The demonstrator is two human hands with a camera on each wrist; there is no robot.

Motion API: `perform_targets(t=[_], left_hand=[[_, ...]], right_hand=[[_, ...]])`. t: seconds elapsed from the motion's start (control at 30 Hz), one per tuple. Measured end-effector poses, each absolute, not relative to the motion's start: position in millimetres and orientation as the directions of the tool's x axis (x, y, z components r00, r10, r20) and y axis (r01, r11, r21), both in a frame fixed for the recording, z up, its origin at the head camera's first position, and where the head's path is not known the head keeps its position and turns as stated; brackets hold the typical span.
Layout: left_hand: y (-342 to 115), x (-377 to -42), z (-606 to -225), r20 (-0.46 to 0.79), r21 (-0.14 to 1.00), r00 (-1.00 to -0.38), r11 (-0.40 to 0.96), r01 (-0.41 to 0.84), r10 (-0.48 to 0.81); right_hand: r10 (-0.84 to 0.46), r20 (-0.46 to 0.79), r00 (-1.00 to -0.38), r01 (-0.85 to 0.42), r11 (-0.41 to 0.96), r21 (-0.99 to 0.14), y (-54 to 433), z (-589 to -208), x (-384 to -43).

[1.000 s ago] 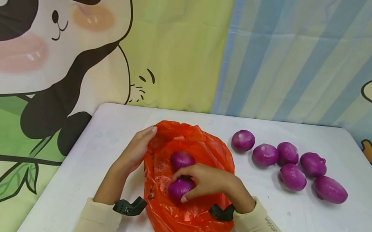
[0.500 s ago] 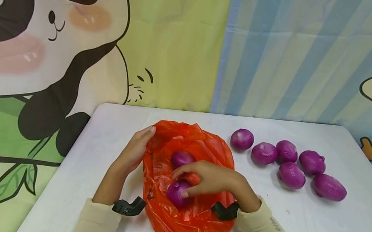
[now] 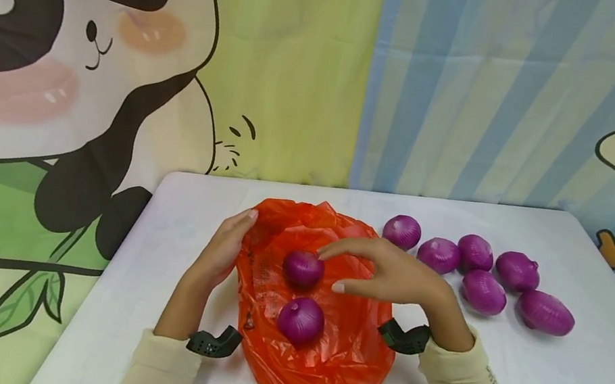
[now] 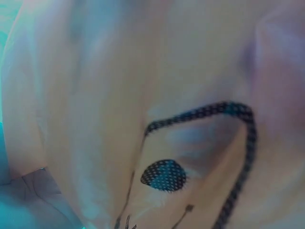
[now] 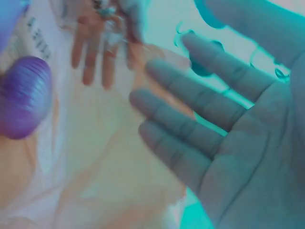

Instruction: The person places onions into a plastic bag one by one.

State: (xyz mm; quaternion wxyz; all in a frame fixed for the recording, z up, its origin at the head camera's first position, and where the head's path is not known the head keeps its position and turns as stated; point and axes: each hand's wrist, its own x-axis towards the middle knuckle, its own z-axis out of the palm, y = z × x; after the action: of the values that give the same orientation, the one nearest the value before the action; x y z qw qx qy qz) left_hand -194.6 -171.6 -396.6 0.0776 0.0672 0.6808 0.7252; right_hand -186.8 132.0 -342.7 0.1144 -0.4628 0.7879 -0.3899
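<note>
A red plastic bag (image 3: 339, 362) lies spread open on the white table. In it sit two purple onions, a rear onion (image 3: 303, 268) and a front onion (image 3: 301, 321). My left hand (image 3: 219, 252) holds the bag's left rim with the thumb along the edge; in the right wrist view its straight fingers (image 5: 91, 62) show against the bag. The bag's side with dark print fills the left wrist view. My right hand (image 3: 397, 276) hovers over the bag's right side, thumb and fingers spread and nothing in them, fingertips beside the rear onion.
Right of the bag, several more purple onions lie loosely grouped, among them a rear-left onion (image 3: 402, 231) and a long onion (image 3: 545, 313). A printed cloth backdrop (image 3: 292, 66) rises behind the table's far edge.
My right hand has let go of the front onion and moved up and to the right, its fingers opening. That onion rests in the bag. The left hand stays at the rim.
</note>
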Motion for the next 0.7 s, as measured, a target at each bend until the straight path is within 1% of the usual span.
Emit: perform_targets(t=[0.17, 0.3, 0.37, 0.53, 0.7], left_hand=[[-172.9, -193.3, -395.9, 0.0, 0.998, -0.98, -0.055, -0.012, 0.2], [-174.3, -193.0, -395.2, 0.002, 0.998, -0.981, -0.056, -0.009, 0.193], [-174.4, -193.5, -395.1, -0.001, 0.998, -0.981, -0.059, -0.012, 0.193], [-174.2, -194.4, -394.7, -0.003, 0.997, -0.98, -0.072, -0.018, 0.197], [-174.6, -194.4, -394.5, -0.001, 0.997, -0.981, -0.072, -0.015, 0.195]], right_hand=[[-0.77, 0.287, -0.57, -0.593, 0.143, -0.792, 147.2, -339.1, -195.9], [-0.695, 0.364, -0.62, -0.582, 0.096, -0.808, 157.7, -341.1, -206.2], [-0.643, 0.383, -0.663, -0.576, 0.111, -0.81, 163.8, -345.2, -211.5], [-0.488, 0.369, -0.791, -0.508, 0.188, -0.841, 176.8, -360.1, -223.6], [-0.348, 0.358, -0.866, -0.46, 0.278, -0.843, 185.1, -374.8, -238.8]])
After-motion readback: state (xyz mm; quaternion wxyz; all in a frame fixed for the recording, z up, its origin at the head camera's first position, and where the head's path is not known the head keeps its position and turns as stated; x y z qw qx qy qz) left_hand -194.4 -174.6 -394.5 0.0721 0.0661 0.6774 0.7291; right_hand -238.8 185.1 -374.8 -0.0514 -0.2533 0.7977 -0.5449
